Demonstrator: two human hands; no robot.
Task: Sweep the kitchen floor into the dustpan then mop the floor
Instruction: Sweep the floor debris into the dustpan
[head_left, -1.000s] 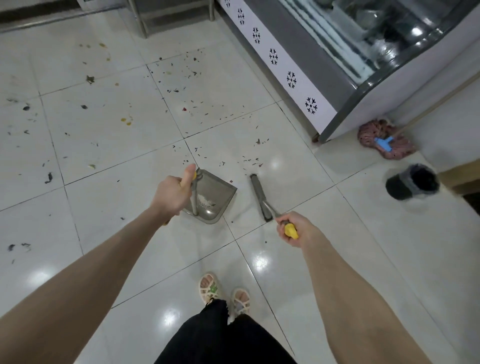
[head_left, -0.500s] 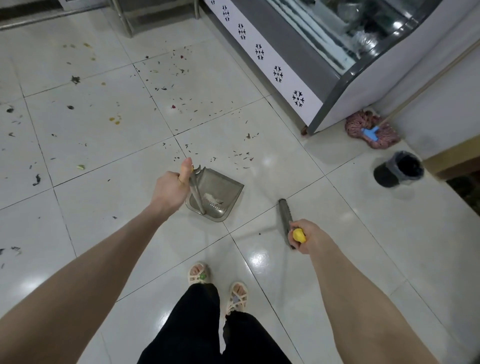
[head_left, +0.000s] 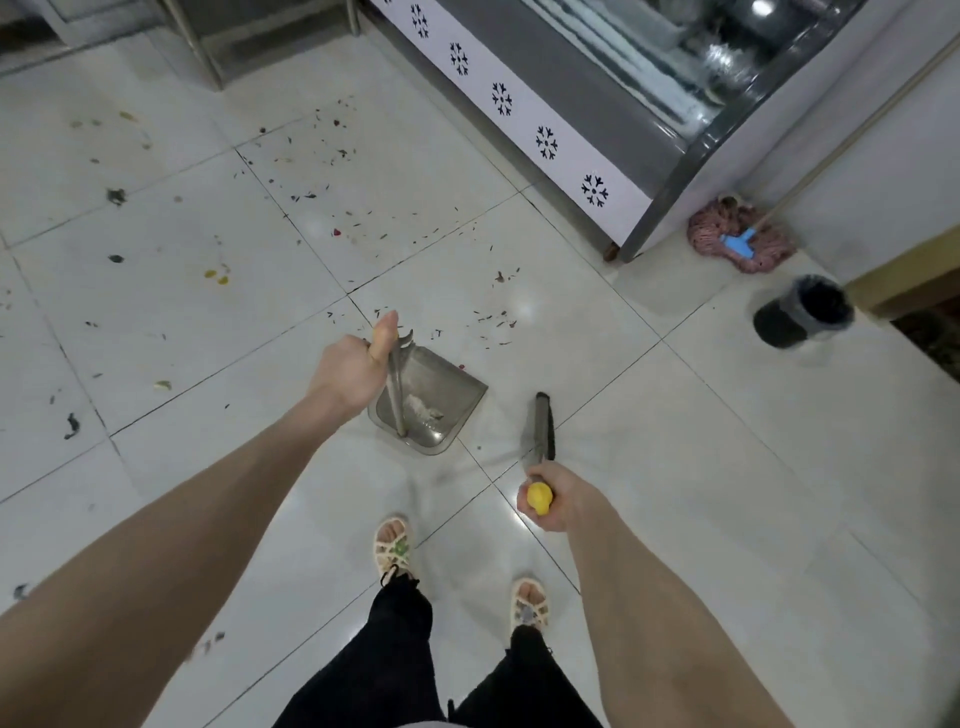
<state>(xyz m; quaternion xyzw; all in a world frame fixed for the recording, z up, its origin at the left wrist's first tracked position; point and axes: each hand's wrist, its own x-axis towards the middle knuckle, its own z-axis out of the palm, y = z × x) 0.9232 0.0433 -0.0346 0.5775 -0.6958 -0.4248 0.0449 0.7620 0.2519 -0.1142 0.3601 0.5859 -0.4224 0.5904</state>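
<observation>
The left hand (head_left: 356, 376) is curled round the top of the long upright handle of one grey scoop-shaped dustpan (head_left: 441, 400), with the thumb laid straight along the handle. The right hand (head_left: 563, 501) is closed in a fist round the yellow-capped handle end of one narrow grey broom with dark bristles (head_left: 543, 428).

The dustpan sits on the glossy white tiled floor (head_left: 701, 467) with its mouth facing away from the person. One pale clump of sweepings (head_left: 423, 405) lies inside it. The broom head is just right of the dustpan and apart from it. Whether its bristles touch the tile cannot be told.

Behind the dustpan stand two feet in cream strappy sandals (head_left: 393, 545), under black trousers (head_left: 400, 670).

Ahead and left of the dustpan, dark flecks and scraps of litter (head_left: 322, 171) are scattered over several tiles. A few flecks lie just beyond the dustpan's mouth. Among them is one yellow smear (head_left: 215, 276), to the left of the dustpan.

Far ahead and right of the dustpan stands one glass-topped chest freezer (head_left: 597, 88). Five black snowflake prints show whole along its white base strip. Right of the dustpan, past the freezer's corner, lies one pink string mop with a blue clamp (head_left: 737, 244). Nearer than the mop stands one black round bin with a grey liner (head_left: 802, 312).
</observation>
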